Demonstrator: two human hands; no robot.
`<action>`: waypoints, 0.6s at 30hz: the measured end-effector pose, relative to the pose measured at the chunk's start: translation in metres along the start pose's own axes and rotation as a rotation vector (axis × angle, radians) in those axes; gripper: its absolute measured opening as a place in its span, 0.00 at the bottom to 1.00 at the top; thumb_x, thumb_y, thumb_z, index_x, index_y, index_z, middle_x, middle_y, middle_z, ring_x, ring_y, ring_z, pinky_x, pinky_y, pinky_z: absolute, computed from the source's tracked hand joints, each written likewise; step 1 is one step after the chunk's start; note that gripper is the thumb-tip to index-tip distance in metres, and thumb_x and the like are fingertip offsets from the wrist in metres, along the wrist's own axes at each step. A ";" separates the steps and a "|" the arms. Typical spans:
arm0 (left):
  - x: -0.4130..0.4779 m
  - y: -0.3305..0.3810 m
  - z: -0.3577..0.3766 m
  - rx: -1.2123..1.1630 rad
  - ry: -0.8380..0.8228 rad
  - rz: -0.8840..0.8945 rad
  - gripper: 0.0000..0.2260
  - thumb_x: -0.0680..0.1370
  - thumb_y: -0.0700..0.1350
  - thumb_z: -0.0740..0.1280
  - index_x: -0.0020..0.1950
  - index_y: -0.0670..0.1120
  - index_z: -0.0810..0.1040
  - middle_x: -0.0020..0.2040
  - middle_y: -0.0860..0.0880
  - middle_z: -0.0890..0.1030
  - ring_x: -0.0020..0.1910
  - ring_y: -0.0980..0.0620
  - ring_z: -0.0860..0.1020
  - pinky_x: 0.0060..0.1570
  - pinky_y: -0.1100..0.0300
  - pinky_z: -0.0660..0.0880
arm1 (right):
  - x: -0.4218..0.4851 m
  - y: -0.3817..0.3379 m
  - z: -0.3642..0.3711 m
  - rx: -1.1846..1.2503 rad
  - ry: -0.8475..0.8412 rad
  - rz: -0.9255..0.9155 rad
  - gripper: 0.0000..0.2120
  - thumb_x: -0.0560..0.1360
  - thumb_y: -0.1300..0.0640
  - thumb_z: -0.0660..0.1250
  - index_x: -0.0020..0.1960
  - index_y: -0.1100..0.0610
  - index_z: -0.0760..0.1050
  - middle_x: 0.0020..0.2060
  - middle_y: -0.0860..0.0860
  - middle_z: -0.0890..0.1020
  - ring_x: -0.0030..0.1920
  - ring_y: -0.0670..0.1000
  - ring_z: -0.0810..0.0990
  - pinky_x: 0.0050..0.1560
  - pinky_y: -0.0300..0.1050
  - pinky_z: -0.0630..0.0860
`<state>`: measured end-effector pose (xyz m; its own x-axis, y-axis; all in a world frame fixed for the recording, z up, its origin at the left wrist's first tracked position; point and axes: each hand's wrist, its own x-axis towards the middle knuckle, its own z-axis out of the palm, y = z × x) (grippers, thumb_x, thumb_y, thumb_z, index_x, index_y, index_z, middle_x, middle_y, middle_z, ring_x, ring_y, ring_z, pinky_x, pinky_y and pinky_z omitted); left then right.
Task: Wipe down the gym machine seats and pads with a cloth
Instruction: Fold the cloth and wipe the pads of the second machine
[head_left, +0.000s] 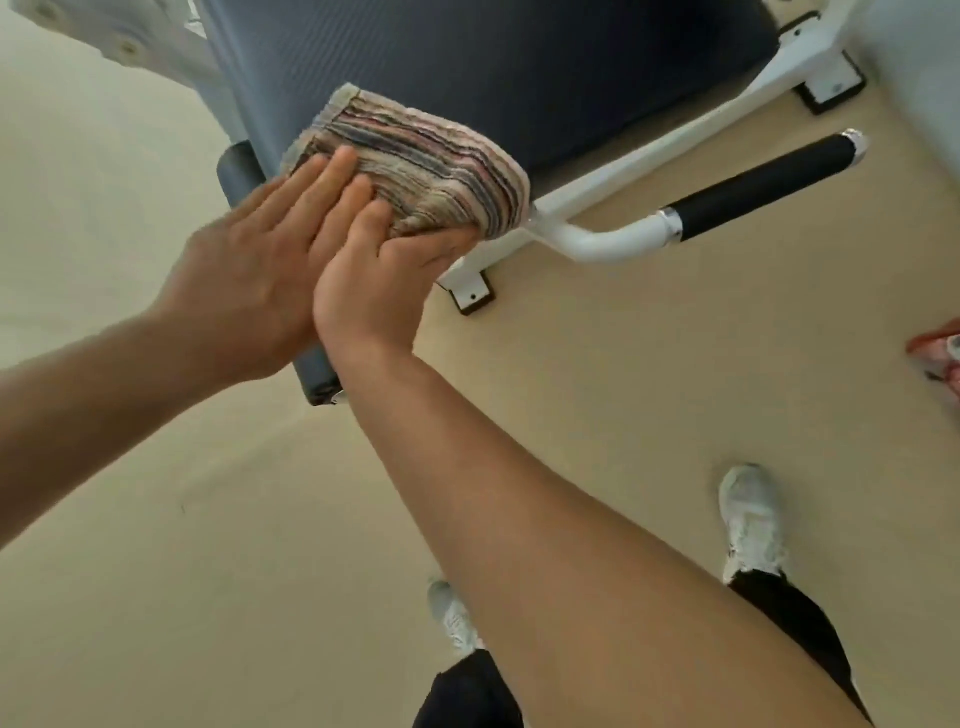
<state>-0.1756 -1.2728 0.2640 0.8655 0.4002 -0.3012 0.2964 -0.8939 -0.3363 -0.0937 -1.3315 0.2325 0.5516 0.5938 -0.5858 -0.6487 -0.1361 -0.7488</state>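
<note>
Scanning from the left, a white frame piece (119, 41) runs out of the top corner, cut off and blurred. Next, a grey roller (236, 176) pokes out above the left hand (244, 280) and again below it, its middle hidden behind both wrists. That left hand lies flat, fingers straight and together, fingertips pressing on the striped cloth (426, 161). The cloth is folded thick and sits on the near corner of the dark blue pad (519, 67), draped over its edge; the pad's upper part is out of frame. The right hand (379, 280) overlaps the left, thumb on top of the cloth, fingers curled along its lower edge, gripping it, their tips lost under the fold. Further right, a white tube (649, 150) carries a black handle grip (758, 189). Down low, two white shoes: the left shoe (452, 613) half hidden behind the right forearm, the right shoe (750, 519) in full view. At the far right edge, a red-and-white object (940, 353) is cut off; can't tell what it is
</note>
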 end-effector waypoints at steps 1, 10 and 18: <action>0.000 -0.007 0.002 -0.008 -0.010 0.042 0.28 0.84 0.49 0.52 0.81 0.37 0.52 0.80 0.35 0.55 0.81 0.38 0.53 0.77 0.40 0.57 | 0.002 0.004 0.003 0.030 0.015 -0.002 0.40 0.83 0.50 0.57 0.80 0.55 0.30 0.81 0.50 0.47 0.79 0.52 0.55 0.75 0.41 0.57; 0.084 -0.010 0.007 -0.323 0.154 0.084 0.28 0.83 0.58 0.43 0.81 0.48 0.60 0.81 0.47 0.61 0.80 0.49 0.58 0.78 0.47 0.58 | 0.073 0.012 -0.007 0.283 0.228 -0.161 0.37 0.82 0.47 0.57 0.82 0.56 0.39 0.81 0.55 0.51 0.78 0.57 0.60 0.76 0.56 0.63; -0.015 0.001 0.108 -0.492 0.722 -0.073 0.24 0.84 0.45 0.53 0.77 0.33 0.62 0.78 0.34 0.63 0.79 0.37 0.60 0.74 0.38 0.62 | 0.007 0.122 0.017 -0.272 0.145 -0.755 0.35 0.84 0.44 0.48 0.81 0.62 0.40 0.81 0.57 0.48 0.81 0.49 0.50 0.80 0.44 0.50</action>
<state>-0.2316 -1.2581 0.1713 0.8324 0.3827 0.4008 0.3569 -0.9235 0.1405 -0.1778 -1.3300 0.1423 0.8635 0.4968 0.0868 0.0652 0.0608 -0.9960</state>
